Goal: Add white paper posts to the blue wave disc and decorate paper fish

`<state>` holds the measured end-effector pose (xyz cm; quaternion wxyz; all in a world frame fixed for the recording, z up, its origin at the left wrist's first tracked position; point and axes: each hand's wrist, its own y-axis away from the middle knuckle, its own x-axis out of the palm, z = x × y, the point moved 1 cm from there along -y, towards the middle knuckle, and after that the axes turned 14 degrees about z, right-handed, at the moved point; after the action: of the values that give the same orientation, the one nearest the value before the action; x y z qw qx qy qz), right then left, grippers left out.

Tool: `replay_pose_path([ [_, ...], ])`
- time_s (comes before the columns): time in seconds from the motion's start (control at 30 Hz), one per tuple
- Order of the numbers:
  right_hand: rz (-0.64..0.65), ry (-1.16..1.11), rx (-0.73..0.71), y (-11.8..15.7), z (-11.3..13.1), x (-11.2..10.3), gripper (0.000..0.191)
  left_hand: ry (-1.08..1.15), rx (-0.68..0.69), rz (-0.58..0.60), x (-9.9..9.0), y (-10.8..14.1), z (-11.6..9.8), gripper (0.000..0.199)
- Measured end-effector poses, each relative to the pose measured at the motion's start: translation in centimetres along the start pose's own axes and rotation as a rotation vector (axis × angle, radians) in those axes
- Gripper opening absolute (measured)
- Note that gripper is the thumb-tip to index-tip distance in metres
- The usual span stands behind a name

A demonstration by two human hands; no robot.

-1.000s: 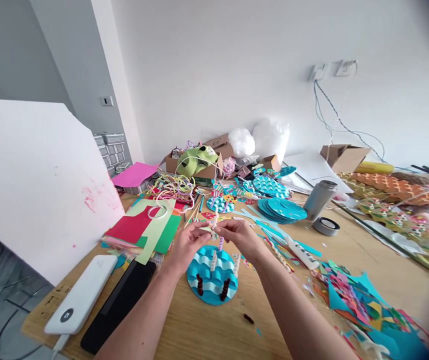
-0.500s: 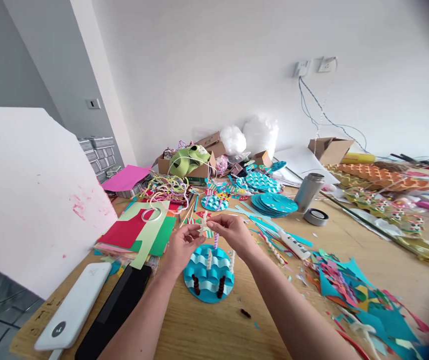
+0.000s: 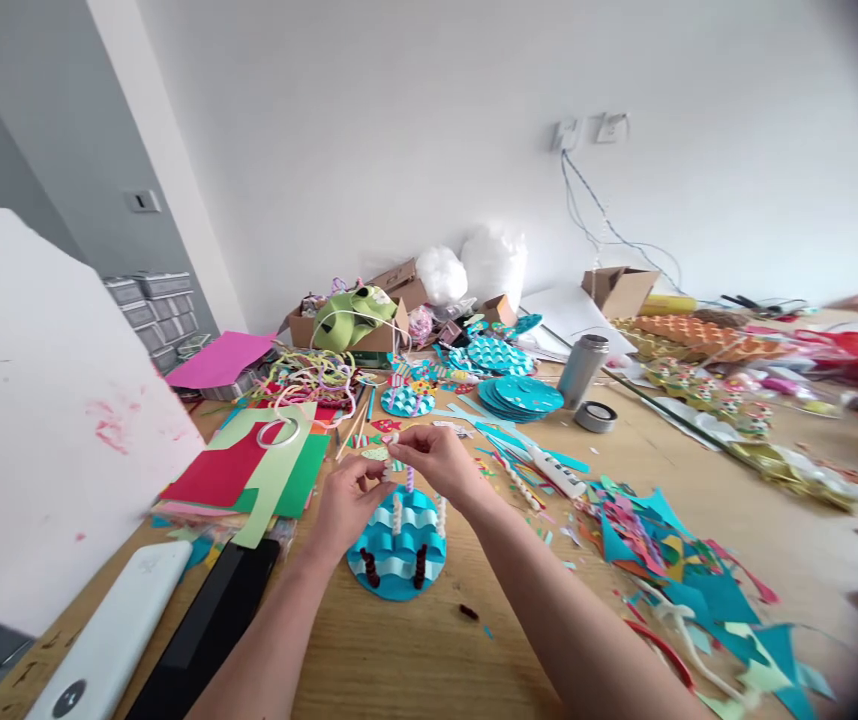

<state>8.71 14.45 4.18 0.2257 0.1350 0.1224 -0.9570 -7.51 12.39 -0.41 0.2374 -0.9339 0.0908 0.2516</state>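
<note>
Above the far edge of the blue disc [image 3: 401, 590], your left hand [image 3: 348, 503] and right hand [image 3: 440, 464] pinch a white pipe-cleaner piece [image 3: 389, 474] between fingertips.

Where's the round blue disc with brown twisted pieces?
Low in the head view, slightly left of centre, the disc lies on the wooden table by the left hand.

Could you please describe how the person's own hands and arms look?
The left hand and right hand are bare, without gloves; no rings show. The left forearm and right forearm are uncovered, with no sleeve, watch or bracelet in view.
</note>
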Motion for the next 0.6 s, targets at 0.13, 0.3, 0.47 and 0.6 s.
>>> replay_pose_path([
  [0.13,-0.006,-0.002,-0.015,-0.02,0.2,0.07,0.025,0.071,-0.001,0.104,-0.14,-0.2,0.76,0.015],
  [0.3,-0.008,0.012,0.008,0.05,0.52,0.1,0.019,0.111,-0.031,0.178,-0.46,-0.34,0.94,0.02],
  [0.47,0.037,0.042,0.006,0.16,0.56,0.29,0.017,0.133,-0.036,0.215,-0.4,-0.28,0.87,0.018],
  [0.6,0.065,0.088,0.003,0.15,0.48,0.48,0.02,0.19,-0.045,0.226,-0.3,-0.28,0.61,0.015],
])
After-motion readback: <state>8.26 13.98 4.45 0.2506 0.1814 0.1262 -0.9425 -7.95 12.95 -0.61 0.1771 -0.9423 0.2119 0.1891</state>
